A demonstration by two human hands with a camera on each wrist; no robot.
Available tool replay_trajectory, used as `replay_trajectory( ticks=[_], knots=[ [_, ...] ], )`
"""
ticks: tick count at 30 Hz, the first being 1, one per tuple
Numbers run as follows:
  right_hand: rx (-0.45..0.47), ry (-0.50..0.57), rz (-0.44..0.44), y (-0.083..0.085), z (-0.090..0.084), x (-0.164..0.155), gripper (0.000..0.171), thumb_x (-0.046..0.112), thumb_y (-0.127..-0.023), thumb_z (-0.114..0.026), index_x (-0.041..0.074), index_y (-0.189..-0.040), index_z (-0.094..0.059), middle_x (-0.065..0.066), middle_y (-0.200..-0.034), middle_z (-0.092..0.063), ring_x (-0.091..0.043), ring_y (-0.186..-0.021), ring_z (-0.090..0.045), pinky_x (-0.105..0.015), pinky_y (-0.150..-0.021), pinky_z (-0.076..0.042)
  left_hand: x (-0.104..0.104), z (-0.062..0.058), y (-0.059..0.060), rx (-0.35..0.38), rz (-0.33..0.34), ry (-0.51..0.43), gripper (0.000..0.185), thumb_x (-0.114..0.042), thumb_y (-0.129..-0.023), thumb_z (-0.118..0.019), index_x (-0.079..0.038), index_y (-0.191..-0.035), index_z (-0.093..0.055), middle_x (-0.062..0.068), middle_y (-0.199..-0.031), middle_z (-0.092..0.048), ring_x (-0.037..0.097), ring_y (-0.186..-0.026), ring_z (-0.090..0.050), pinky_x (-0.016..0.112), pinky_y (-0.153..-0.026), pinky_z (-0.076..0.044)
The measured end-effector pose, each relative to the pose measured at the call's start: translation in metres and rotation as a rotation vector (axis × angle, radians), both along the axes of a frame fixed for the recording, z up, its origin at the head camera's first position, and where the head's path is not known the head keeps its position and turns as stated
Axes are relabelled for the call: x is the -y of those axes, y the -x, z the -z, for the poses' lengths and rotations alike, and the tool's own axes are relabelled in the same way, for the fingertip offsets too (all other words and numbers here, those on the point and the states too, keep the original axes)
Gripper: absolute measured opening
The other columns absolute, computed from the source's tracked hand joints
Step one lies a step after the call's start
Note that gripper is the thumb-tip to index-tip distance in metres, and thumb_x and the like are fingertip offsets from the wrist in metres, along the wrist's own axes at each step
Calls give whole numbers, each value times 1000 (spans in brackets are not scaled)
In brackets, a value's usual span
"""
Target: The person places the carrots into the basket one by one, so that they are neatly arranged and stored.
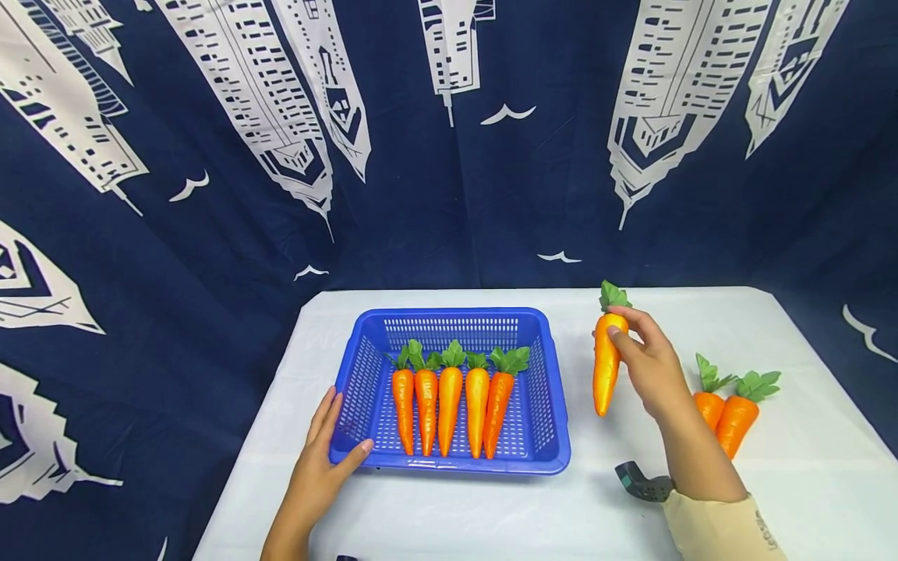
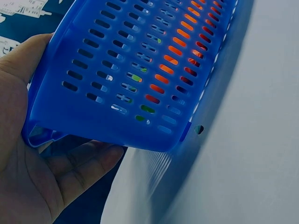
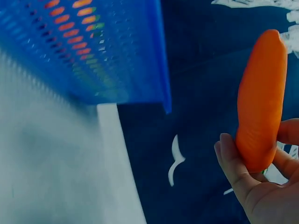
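A beige sleeve (image 1: 717, 531) with dark lettering (image 1: 765, 531) clothes the right forearm (image 1: 698, 452); a black device (image 1: 641, 483) juts beside it.

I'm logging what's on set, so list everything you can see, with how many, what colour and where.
Basket: one, blue, on the table.
Carrots in basket: five, orange with green leaves, side by side.
Loose carrots: two, orange with green leaves, on the table's right side.
Held carrot: one, orange with green leaves, right of the basket.
Table: one, white, under the basket.
Cloth: dark blue with white buildings and birds, behind the table.
Device: one, black, by the right wrist.
Dark object: one, barely seen, bottom edge by the left wrist.
Sleeve: one, beige, right forearm.
Hands: two, bare; left hand at the basket's near left corner, right hand gripping the held carrot.
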State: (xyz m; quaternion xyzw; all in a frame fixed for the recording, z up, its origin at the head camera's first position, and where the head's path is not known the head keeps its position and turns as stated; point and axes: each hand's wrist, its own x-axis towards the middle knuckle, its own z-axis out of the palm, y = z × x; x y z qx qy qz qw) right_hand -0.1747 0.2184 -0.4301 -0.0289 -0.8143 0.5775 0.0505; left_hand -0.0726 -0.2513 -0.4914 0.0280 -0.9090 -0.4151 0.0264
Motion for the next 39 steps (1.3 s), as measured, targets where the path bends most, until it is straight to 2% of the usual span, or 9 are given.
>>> replay_trajectory(
  ticks=[2, 5, 8, 10, 15, 20, 28, 33, 39],
  knots=[
    [-1, -22, -14, -2, -6, 6, 47, 39, -106, -47, 20, -150, -46, -5, -130, -60, 2, -92, -68, -14, -93, -52, 0, 0, 0, 1, -1, 0, 91, -46, -91, -73, -22, -163, -22, -14, -171, -5, 35, -158, -14, 72, -118, -19],
    [13, -41, -35, -3, -12, 12, 48, 42, -106, -46, 25, -151, -46, -11, -138, -56, -1, -100, -67, -37, -106, -53, 0, 0, 0, 6, -2, 2, 92, -47, -91, -73, -22, -163, -22, -13, -171, -5, 35, -158, -13, 72, -119, -19],
    [36, -31, -61, -3, -16, 19, 51, 45, -105, -47, 27, -152, -44, -14, -143, -52, -15, -114, -67, -60, -112, -43, 0, 0, -1, 7, 0, 2, 91, -46, -91, -73, -22, -163, -22, -13, -171, -5, 35, -158, -13, 72, -119, -19],
    [43, -11, -81, -2, -19, 24, 52, 45, -105, -49, 27, -153, -43, -16, -145, -51, -28, -123, -64, -64, -113, -40, 1, 0, -1, 4, 2, 3, 91, -46, -91, -73, -22, -163, -21, -13, -171, -5, 35, -158, -13, 72, -119, -19],
    [21, -6, -140, 1, -23, 37, 53, 41, -105, -51, 23, -154, -41, -18, -149, -46, -41, -130, -58, -61, -112, -41, 1, 1, -1, -2, 6, 5, 91, -45, -91, -73, -23, -163, -22, -12, -171, -6, 36, -158, -14, 73, -118, -19],
    [-1, 0, -204, 5, -24, 51, 54, 37, -105, -54, 19, -153, -41, -17, -148, -47, -39, -131, -59, -51, -108, -46, 1, 1, -1, -5, 4, 3, 91, -46, -91, -73, -24, -163, -22, -13, -171, -6, 35, -158, -15, 72, -118, -19],
    [-19, 13, -284, 12, -26, 72, 51, 30, -103, -58, 20, -151, -44, -19, -142, -56, -37, -127, -62, -47, -101, -53, 1, 0, -1, -5, 5, 11, 90, -44, -92, -73, -23, -163, -21, -11, -171, -6, 36, -158, -15, 73, -118, -20],
    [-38, 21, -316, 18, -27, 84, 52, 24, -102, -60, 20, -152, -45, -18, -148, -51, -39, -132, -57, -49, -99, -54, 1, 0, -1, -11, 8, 16, 90, -45, -92, -72, -22, -163, -22, -10, -171, -6, 38, -158, -15, 73, -118, -19],
    [-42, -63, -351, 25, -29, 99, 58, 19, -99, -64, 20, -153, -45, -15, -153, -45, -42, -136, -53, -52, -98, -55, 1, 0, -1, -11, 7, 8, 89, -43, -92, -73, -22, -163, -23, -10, -171, -7, 37, -158, -15, 73, -118, -19]
  ],
)
